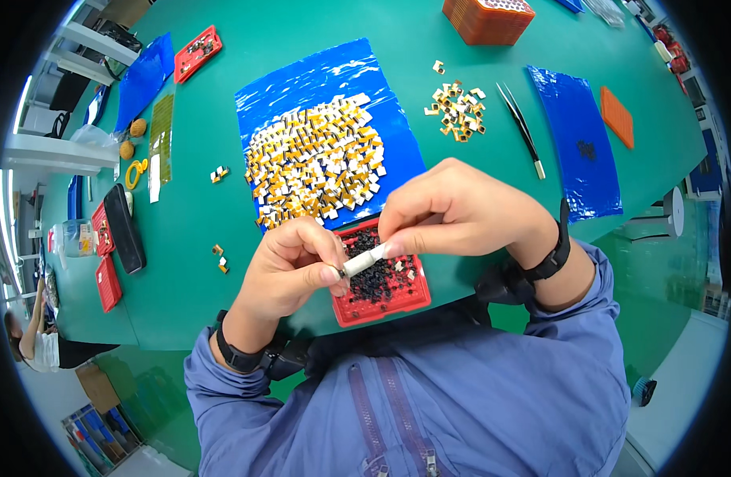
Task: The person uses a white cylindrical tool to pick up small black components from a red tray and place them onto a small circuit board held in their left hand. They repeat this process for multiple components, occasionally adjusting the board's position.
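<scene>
I've got open bench (182, 306) lower left, red tray (383, 315) by near edge; left hand (290, 262), right hand (469, 211) angled inward above it, both grips pinching white stick (360, 265).

Bright, glare on blue sheet (321, 75), curved edges

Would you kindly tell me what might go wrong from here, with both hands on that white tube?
The white tube, pinched by the left hand and right hand over the red tray, might slip and scatter the loose black parts. The left hand is also near the heaped pieces on the blue sheet and might nudge some off.
</scene>
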A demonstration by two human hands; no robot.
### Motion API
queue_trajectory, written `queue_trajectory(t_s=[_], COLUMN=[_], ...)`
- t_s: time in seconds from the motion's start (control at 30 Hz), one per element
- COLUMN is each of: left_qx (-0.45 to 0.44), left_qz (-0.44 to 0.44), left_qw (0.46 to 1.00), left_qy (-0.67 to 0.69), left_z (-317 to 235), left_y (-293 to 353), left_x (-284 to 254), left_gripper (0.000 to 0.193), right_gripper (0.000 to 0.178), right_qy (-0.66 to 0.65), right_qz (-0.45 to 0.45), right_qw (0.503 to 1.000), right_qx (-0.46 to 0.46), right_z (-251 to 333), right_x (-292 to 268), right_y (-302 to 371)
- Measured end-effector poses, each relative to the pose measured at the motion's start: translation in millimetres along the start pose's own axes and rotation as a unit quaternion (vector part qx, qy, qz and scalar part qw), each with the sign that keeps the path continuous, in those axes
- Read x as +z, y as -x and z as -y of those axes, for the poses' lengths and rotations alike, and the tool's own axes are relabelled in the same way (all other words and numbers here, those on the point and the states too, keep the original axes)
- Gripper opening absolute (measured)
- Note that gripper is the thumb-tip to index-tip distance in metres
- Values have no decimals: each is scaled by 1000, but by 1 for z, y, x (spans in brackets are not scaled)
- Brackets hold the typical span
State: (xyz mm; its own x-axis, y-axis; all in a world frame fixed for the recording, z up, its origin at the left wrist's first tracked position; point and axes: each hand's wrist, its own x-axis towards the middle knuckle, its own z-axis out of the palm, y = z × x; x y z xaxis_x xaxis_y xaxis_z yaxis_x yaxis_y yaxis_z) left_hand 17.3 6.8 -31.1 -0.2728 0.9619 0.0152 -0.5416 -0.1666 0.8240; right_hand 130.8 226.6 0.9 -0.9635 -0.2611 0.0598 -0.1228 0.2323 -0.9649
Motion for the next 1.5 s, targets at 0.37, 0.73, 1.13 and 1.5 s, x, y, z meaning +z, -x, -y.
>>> queue_trajectory(t_s=[0.37, 0.73, 1.13, 1.5], left_qx=[12, 110, 160, 167], left_qz=[2, 76, 91, 101], left_qw=[995, 914, 888, 883], left_qy=[-102, -383, -422, -426], left_z=[-11, -17, -13, -13], left_y=[5, 3, 3, 2], left_x=[6, 10, 11, 12], left_gripper=[14, 22, 20, 18], right_gripper=[15, 12, 12, 16], right_qy=[17, -11, -11, -32], right_qz=[-92, -124, -115, -146], right_qw=[996, 992, 993, 989], right_qx=[8, 20, 36, 22], right_z=[-4, -8, -9, -15], right_x=[-13, -11, -9, -6], right_y=[1, -2, -3, -5])
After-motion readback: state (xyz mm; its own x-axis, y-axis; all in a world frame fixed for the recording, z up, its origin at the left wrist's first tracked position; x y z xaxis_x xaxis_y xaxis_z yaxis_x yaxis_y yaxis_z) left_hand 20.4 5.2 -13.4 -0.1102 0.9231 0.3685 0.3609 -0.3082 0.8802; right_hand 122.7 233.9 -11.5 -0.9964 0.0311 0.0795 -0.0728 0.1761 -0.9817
